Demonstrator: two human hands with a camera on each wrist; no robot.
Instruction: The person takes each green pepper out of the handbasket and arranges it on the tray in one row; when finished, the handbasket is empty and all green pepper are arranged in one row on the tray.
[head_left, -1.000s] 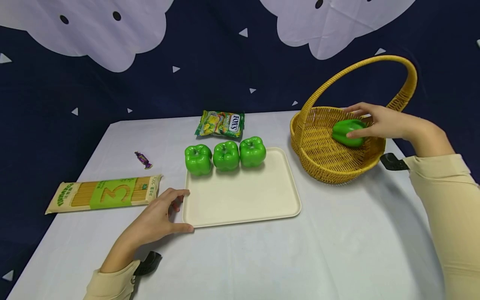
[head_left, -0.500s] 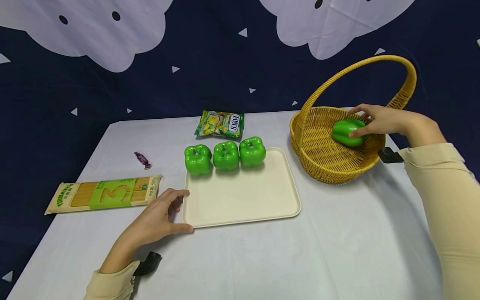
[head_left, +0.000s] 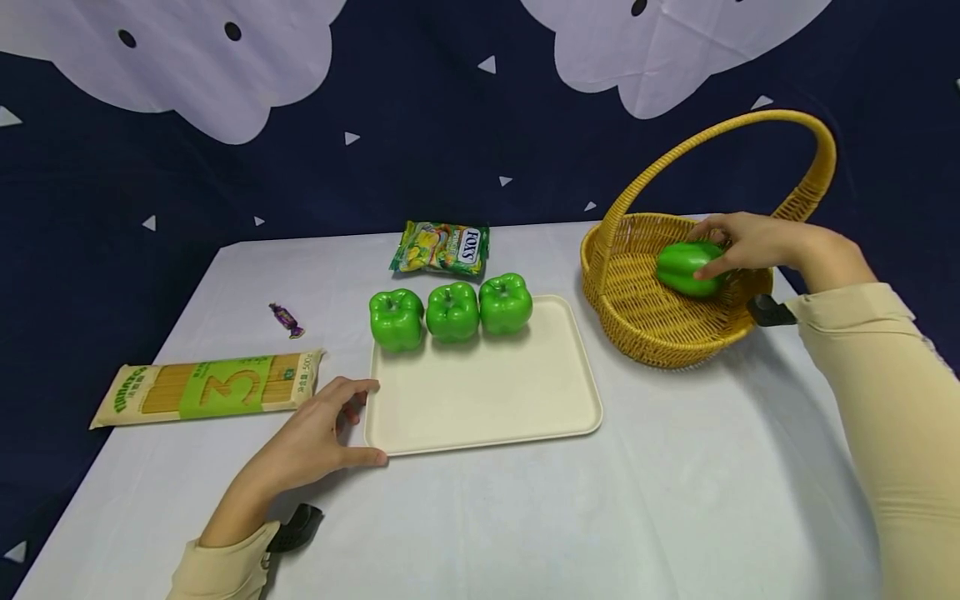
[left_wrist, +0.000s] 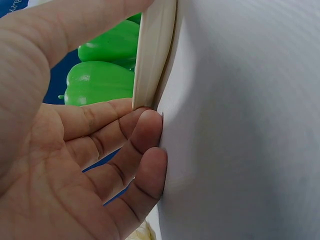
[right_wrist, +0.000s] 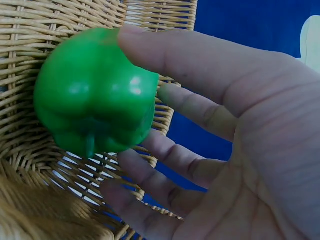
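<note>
At the tray's near left corner, my left hand has its thumb on the front edge and its fingers at the left side, holding the cream tray. In the left wrist view the fingertips rest by the tray rim, low against the cloth. Inside the wicker basket lies a green bell pepper. My right hand grips it, thumb on the near side and fingers behind. The right wrist view shows the pepper with its stem turned down, against the woven wall.
Three more green bell peppers stand in a row along the tray's far edge. Behind them lies a Fox's candy bag. On the left are a purple wrapped candy and a pack of noodles. The basket's tall handle arches overhead.
The right hand has come down closer round the pepper in the basket and shifted left, and the pepper has moved slightly left with it. The left hand and tray have stayed still.
</note>
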